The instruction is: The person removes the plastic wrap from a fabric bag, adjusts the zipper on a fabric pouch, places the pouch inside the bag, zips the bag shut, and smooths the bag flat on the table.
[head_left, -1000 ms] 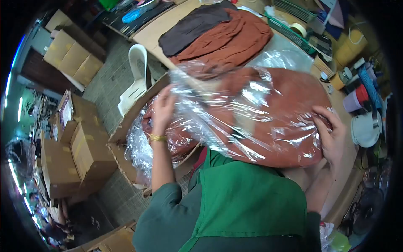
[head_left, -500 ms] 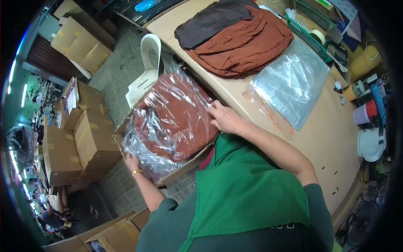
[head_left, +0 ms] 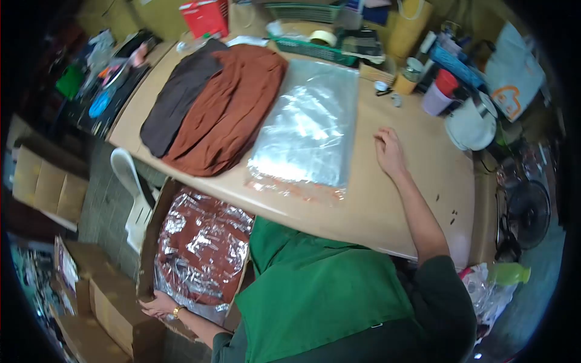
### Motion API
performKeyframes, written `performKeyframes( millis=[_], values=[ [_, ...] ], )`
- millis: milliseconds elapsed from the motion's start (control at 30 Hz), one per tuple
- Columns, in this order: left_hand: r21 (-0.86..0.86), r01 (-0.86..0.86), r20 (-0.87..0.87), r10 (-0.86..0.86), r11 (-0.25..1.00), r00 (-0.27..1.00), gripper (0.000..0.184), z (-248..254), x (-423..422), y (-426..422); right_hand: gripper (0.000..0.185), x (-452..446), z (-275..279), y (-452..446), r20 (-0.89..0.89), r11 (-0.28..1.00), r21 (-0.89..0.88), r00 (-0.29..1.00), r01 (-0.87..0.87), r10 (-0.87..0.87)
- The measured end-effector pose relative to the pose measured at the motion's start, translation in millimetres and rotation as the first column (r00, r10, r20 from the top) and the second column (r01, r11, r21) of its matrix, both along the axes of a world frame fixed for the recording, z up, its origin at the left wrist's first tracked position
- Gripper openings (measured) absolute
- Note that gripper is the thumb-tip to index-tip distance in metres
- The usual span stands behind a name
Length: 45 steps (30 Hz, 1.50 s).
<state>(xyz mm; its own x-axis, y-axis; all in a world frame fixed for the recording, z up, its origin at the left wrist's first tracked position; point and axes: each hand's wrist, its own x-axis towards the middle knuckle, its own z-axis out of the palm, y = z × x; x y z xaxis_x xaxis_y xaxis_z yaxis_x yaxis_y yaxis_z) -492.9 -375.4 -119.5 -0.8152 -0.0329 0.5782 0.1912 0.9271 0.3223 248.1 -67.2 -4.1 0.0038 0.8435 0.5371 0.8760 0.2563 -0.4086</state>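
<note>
My left hand (head_left: 160,305) is at the near left edge of an open cardboard box (head_left: 147,254), its fingers hooked over the rim. Inside the box lies a reddish-brown fabric item (head_left: 206,242) wrapped in shiny clear plastic. My right hand (head_left: 389,151) is over the table, fingers loosely bent and apart, holding nothing. Nearest to it is a flat stack of clear plastic bags (head_left: 305,130). Left of the bags, reddish-brown fabric bags (head_left: 227,115) and a dark brown one (head_left: 181,100) lie in a pile.
The table (head_left: 302,218) has a green basket (head_left: 315,49) with a tape roll at its back. A purple cup with a red lid (head_left: 439,94) and a white pot (head_left: 469,127) stand at the right. A white plastic chair (head_left: 134,199) and cardboard boxes (head_left: 112,308) are on the left.
My right hand has left the wrapped item and moved right over the table. The wrapped item now sits lower in the box. My left hand stays by the box's edge; the view has turned right.
</note>
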Motion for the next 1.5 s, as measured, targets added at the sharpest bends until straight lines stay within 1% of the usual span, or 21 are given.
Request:
performKeyframes(
  millis=[100,233,333,400,467,633,733,800,900,1000,1067,1100,1133,1167,1200,1267,1333,1367,1400,1467,1500],
  values=[
    [0.111,0.311,-0.043,-0.309,0.944,0.950,0.065,35.5,33.1,64.7,0.020,58.4,-19.6,45.7,0.030,0.981,0.106,0.986,0.160,-0.164],
    [0.103,0.823,-0.185,-0.802,0.559,0.568,0.055,59.0,129.2,158.8,0.025,77.8,-16.2,105.4,-0.214,0.978,-0.034,0.954,0.207,-0.209],
    [0.167,0.950,-0.192,-0.937,0.263,0.293,0.052,101.8,243.3,195.8,0.026,67.9,-9.4,139.5,-0.083,0.987,0.017,0.984,0.161,-0.159],
    [0.217,0.975,-0.228,-0.969,0.046,0.096,0.052,115.4,290.4,213.5,0.034,57.6,-14.7,155.1,0.240,0.925,-0.139,0.918,0.353,-0.314],
    [0.170,0.983,-0.230,-0.973,-0.069,-0.029,0.051,132.0,319.7,228.2,0.038,50.0,-9.3,156.2,0.260,0.914,-0.165,0.911,0.370,-0.321],
    [-0.008,0.999,-0.106,-0.993,-0.050,-0.051,0.043,162.4,337.6,304.1,0.037,47.4,-3.6,133.1,0.197,0.943,-0.068,0.931,0.327,-0.308],
    [-0.084,0.996,-0.068,-0.997,-0.017,-0.022,0.045,154.4,319.9,355.9,0.030,52.1,3.4,95.4,0.175,0.965,-0.195,0.974,0.175,-0.141],
    [-0.061,0.996,0.296,-0.951,0.070,0.085,0.041,152.3,309.6,377.3,0.021,49.6,8.2,61.6,0.208,0.980,-0.134,0.971,0.145,-0.115],
    [-0.003,1.000,0.265,-0.964,-0.030,-0.028,0.034,157.5,294.5,392.6,0.023,51.1,18.6,15.4,0.168,0.960,-0.239,0.980,0.143,-0.104],
    [-0.014,1.000,0.312,-0.950,-0.004,0.000,0.033,169.4,283.2,402.8,0.034,47.2,35.1,-25.1,0.118,0.958,-0.269,0.991,0.099,-0.069],
    [0.083,0.996,0.328,-0.945,0.019,-0.009,0.033,170.2,269.1,413.6,0.040,50.9,38.2,-40.8,0.164,0.862,-0.461,0.975,0.210,-0.150],
    [0.254,0.967,0.320,-0.945,0.015,-0.070,0.031,163.5,256.7,423.7,0.040,55.5,32.5,-46.0,0.163,0.864,-0.460,0.976,0.207,-0.147],
    [0.418,0.908,0.302,-0.944,0.008,-0.130,0.030,174.4,259.7,419.1,0.041,59.9,25.4,-50.0,-0.096,0.857,-0.509,0.984,0.079,-0.148],
    [0.327,0.940,0.301,-0.954,0.098,-0.005,0.026,185.0,264.5,415.4,0.043,63.8,19.3,-52.7,-0.350,0.851,-0.522,0.924,-0.056,-0.153],
    [0.326,0.941,0.297,-0.955,0.094,-0.007,0.026,193.1,276.7,412.9,0.043,63.6,21.3,-54.9,-0.351,0.854,-0.518,0.924,-0.054,-0.154],
    [0.127,0.988,-0.249,-0.967,-0.088,-0.054,0.021,202.0,302.3,407.0,0.037,61.6,28.5,-62.7,-0.777,0.841,-0.459,0.588,-0.288,-0.223],
    [0.093,0.985,-0.113,-0.984,-0.145,-0.135,0.017,228.3,356.2,373.6,0.031,50.2,45.7,-70.0,-0.794,0.904,-0.323,0.600,-0.280,-0.098],
    [0.117,0.942,-0.191,-0.937,-0.316,-0.291,0.011,226.3,381.4,361.0,0.025,41.1,56.2,-74.8,-0.791,0.946,-0.177,0.611,-0.273,0.028],
    [0.102,0.901,-0.152,-0.902,-0.421,-0.404,0.010,218.9,406.7,348.1,0.025,30.5,67.5,-80.6,-0.793,0.946,-0.177,0.609,-0.271,0.026],
    [0.024,0.808,0.279,-0.772,-0.588,-0.571,0.017,222.6,459.6,296.2,0.017,5.3,87.3,-93.8,-0.962,0.941,0.000,0.258,-0.337,0.092],
    [0.149,0.687,0.262,-0.641,-0.711,-0.721,0.018,223.7,478.5,269.7,0.017,-5.5,92.6,-99.3,-0.962,0.944,-0.003,0.260,-0.329,0.087]
  ],
)
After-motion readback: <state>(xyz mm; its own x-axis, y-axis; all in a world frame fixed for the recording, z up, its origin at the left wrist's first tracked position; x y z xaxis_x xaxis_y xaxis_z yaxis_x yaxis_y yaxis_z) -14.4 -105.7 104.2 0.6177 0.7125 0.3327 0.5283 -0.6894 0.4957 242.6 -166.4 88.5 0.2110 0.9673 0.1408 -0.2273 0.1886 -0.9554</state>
